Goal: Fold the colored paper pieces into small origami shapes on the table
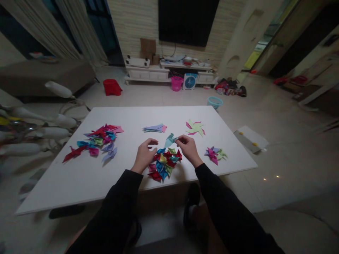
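Note:
A pale teal folded paper crane (170,140) is pinched at its right side between the thumb and fingers of my right hand (186,144). My left hand (145,152) is apart from it, its fingers curved, with a gap between thumb and forefinger and nothing visible in them. Between my wrists, near the table's front edge, lies a pile of small folded paper pieces (162,164) in red, blue, green and yellow. Just beyond my hands are a stack of folded paper strips (155,128) and a green and pink paper pinwheel (195,127).
The white table (127,176) carries a heap of paper cranes (102,135) at the left and a smaller cluster (215,153) at the right. A white box (250,140) and a blue basket (214,102) stand on the floor beyond its right side. A red stool (112,87) is farther back.

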Tool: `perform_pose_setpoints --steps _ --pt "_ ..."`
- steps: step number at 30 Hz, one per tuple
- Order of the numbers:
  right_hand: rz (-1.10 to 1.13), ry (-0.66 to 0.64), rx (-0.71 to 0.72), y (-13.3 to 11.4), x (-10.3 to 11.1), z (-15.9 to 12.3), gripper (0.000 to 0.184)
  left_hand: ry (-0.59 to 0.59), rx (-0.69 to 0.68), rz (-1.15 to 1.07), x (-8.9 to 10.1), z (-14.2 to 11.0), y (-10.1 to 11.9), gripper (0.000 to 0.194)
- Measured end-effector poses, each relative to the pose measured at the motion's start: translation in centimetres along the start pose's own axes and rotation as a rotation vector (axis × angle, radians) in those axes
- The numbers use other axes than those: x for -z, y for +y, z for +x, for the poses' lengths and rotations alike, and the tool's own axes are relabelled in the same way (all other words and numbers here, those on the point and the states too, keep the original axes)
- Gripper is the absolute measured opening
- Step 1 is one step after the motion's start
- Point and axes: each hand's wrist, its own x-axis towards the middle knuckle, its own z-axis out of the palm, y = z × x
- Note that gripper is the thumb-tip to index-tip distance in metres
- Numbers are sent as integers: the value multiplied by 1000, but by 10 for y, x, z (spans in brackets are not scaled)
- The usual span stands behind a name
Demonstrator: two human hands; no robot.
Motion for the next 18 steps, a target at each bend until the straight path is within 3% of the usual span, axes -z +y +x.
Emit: perform_pose_setpoints --steps 5,9,12,18 --pt "-380 137 121 10 66 -3 11 -28 -5 20 0 -3 2 20" --pt "-797 -48 104 32 127 -12 14 -50 -17 44 2 -4 4 20" --pt "-977 -207 80 54 160 -16 17 -60 -28 55 5 -4 5 21" --pt "-1076 -382 39 83 190 -16 14 -57 -41 63 9 -1 3 20"
